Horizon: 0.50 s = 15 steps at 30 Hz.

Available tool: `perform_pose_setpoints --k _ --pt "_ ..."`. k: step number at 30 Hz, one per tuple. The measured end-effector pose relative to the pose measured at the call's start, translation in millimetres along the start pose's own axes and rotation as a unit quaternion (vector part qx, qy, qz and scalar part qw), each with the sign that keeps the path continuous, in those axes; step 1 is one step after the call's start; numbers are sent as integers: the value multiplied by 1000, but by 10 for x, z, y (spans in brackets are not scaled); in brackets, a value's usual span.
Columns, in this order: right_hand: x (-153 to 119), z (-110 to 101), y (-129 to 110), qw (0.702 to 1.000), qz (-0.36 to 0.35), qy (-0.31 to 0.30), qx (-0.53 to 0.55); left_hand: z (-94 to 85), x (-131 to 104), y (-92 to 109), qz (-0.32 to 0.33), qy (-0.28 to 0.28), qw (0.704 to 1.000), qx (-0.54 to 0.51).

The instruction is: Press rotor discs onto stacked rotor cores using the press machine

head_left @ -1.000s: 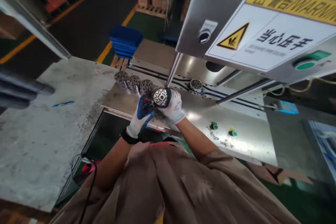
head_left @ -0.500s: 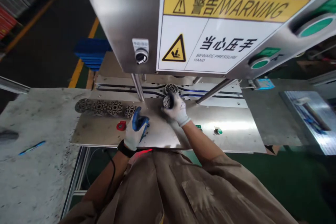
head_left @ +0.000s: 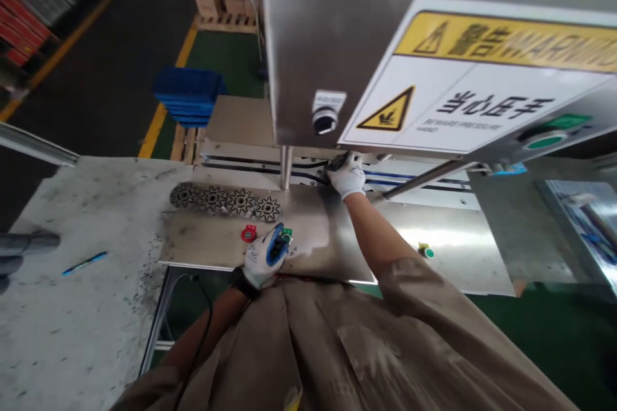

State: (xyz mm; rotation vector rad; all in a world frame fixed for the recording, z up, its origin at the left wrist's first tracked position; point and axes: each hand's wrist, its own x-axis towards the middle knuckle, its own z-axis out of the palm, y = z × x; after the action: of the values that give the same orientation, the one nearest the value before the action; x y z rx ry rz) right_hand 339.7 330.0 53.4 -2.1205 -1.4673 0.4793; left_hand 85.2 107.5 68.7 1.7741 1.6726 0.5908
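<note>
Beyond the green button point(head_left: 286, 237), the right hand point(head_left: 349, 176) has its grip around a metal gear point(head_left: 336, 162). The left hand point(head_left: 263, 258) sits just beside the button, fingers curled; its grip's exact state cannot be told. Four gears point(head_left: 240, 201) line up left beyond the button.

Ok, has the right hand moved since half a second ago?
Yes: the right hand has moved forward, farther over the grooved track.
</note>
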Motion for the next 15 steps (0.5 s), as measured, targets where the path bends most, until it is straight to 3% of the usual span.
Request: perform_pose_setpoints --k 4,7,9,12,15 --pt "144 -2 -89 999 12 -33 -26 5 26 -69 43 -10 999 23" --pt "-30 -167 -117 996 -28 -59 -53 -2 11 -114 123 -5 991 60" --pt "-401 -304 2 994 -96 -20 -58 -10 -10 -141 182 -9 979 91" --pt "-1243 -498 479 975 -200 77 -56 -19 -55 -174 240 -31 958 152" --pt "-2019 -655 1172 973 -123 168 -101 -17 -125 -177 263 -37 941 209"
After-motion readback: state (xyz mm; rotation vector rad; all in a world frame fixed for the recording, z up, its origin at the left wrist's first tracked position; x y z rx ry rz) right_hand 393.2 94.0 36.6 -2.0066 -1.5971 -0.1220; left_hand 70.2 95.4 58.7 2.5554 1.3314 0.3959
